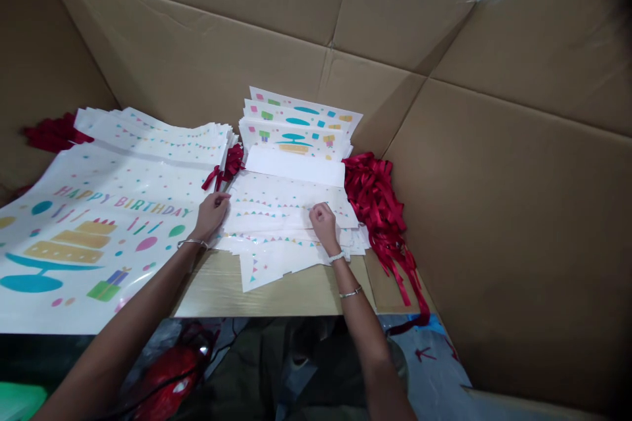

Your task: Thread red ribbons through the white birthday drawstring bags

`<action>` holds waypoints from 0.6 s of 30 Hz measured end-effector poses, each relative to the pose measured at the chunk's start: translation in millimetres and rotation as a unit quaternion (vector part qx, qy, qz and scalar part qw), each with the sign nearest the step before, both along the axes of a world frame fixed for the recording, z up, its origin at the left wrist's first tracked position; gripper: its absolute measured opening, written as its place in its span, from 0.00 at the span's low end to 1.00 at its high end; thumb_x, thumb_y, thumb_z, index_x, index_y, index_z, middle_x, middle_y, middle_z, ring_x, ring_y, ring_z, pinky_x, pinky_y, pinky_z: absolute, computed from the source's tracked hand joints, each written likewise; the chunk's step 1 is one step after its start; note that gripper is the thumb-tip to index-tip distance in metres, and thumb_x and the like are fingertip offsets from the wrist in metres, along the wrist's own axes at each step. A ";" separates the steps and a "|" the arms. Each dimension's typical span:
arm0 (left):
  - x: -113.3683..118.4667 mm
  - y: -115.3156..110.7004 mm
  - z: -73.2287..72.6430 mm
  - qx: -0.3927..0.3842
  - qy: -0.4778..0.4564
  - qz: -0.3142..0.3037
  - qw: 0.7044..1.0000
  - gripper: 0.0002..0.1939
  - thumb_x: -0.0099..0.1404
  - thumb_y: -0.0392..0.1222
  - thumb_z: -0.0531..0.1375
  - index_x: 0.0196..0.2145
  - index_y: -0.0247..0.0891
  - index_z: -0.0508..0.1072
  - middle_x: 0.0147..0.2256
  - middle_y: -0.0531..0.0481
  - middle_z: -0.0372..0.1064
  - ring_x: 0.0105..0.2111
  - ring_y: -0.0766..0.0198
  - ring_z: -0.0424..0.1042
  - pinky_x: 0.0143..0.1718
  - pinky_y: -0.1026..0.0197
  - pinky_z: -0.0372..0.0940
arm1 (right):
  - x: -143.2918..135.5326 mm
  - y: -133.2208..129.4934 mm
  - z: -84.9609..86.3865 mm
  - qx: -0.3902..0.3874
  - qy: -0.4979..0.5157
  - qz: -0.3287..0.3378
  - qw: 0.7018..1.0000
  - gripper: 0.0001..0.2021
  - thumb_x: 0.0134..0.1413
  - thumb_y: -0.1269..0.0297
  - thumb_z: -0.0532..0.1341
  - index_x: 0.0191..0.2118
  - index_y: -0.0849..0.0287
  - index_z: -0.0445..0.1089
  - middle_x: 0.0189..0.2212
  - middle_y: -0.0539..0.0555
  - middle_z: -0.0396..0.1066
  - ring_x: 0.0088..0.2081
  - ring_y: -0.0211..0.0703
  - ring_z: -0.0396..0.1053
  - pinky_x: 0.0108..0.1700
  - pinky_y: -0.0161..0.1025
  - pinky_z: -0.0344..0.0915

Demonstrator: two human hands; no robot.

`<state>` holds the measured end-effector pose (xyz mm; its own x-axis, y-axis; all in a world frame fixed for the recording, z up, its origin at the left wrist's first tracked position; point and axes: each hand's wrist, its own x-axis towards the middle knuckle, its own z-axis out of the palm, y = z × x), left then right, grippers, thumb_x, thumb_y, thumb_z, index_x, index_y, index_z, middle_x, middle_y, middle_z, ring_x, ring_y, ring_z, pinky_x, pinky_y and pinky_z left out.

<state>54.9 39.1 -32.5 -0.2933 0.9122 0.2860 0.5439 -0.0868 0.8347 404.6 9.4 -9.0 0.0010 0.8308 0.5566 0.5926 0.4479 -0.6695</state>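
Note:
A stack of white printed sheets [296, 197] with small coloured bunting and dots lies in front of me, its back part folded up and showing cake stands and presents. My left hand [212, 212] is at the left edge of the top sheet, fingers curled and pinched against that edge. On the sheet's right half rests my right hand [323, 220], closed like a fist; whether anything is inside it is hidden. Dark red ribbons [375, 200] pile up along the stack's right side, and a smaller red ribbon bunch [232, 161] sits near my left hand.
At left lies a large pile of "Happy Birthday" printed sheets [118, 177], reaching the front edge of the wooden table [257, 296]. More red ribbon [54, 133] shows behind it. Tall cardboard walls [222, 46] stand around the back and right. Under the table is a red plastic-wrapped bundle [172, 375].

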 end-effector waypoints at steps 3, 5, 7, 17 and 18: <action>1.0 -0.5 1.1 0.007 -0.001 -0.002 1.000 0.16 0.62 0.46 0.56 0.43 0.36 0.76 0.43 0.42 0.75 0.43 0.53 0.74 0.51 0.52 0.67 | 0.6 0.5 -1.1 0.011 -0.014 -0.047 0.999 0.18 0.60 0.71 0.52 0.22 0.53 0.43 0.24 0.49 0.54 0.28 0.39 0.55 0.36 0.37 0.58; 2.0 -1.1 2.6 0.008 -0.001 0.002 1.000 0.16 0.62 0.45 0.56 0.42 0.36 0.76 0.43 0.42 0.75 0.43 0.54 0.74 0.51 0.52 0.67 | 1.6 1.1 -2.2 0.017 -0.018 -0.055 0.998 0.18 0.59 0.73 0.50 0.23 0.53 0.41 0.23 0.48 0.50 0.27 0.39 0.52 0.34 0.37 0.54; 2.9 -1.8 4.0 0.003 0.000 0.005 1.000 0.15 0.62 0.45 0.56 0.42 0.36 0.77 0.43 0.42 0.76 0.43 0.54 0.74 0.51 0.52 0.67 | 2.4 1.7 -3.1 0.022 -0.017 -0.058 0.998 0.18 0.59 0.73 0.50 0.23 0.53 0.40 0.22 0.47 0.47 0.26 0.38 0.50 0.33 0.37 0.51; 4.3 -4.2 7.4 -0.027 0.010 0.017 0.999 0.16 0.64 0.44 0.55 0.44 0.36 0.76 0.46 0.43 0.76 0.45 0.55 0.73 0.52 0.54 0.66 | -2.5 -6.3 0.0 -0.128 -0.164 -0.032 0.978 0.16 0.62 0.62 0.57 0.25 0.58 0.54 0.23 0.46 0.58 0.28 0.36 0.53 0.32 0.36 0.42; 4.6 -4.1 7.3 -0.028 0.012 0.017 0.999 0.16 0.64 0.44 0.55 0.44 0.35 0.76 0.46 0.43 0.76 0.44 0.55 0.73 0.52 0.55 0.66 | -3.2 -6.6 0.5 -0.129 -0.165 -0.034 0.977 0.15 0.63 0.61 0.56 0.25 0.58 0.55 0.23 0.47 0.59 0.28 0.36 0.54 0.32 0.36 0.43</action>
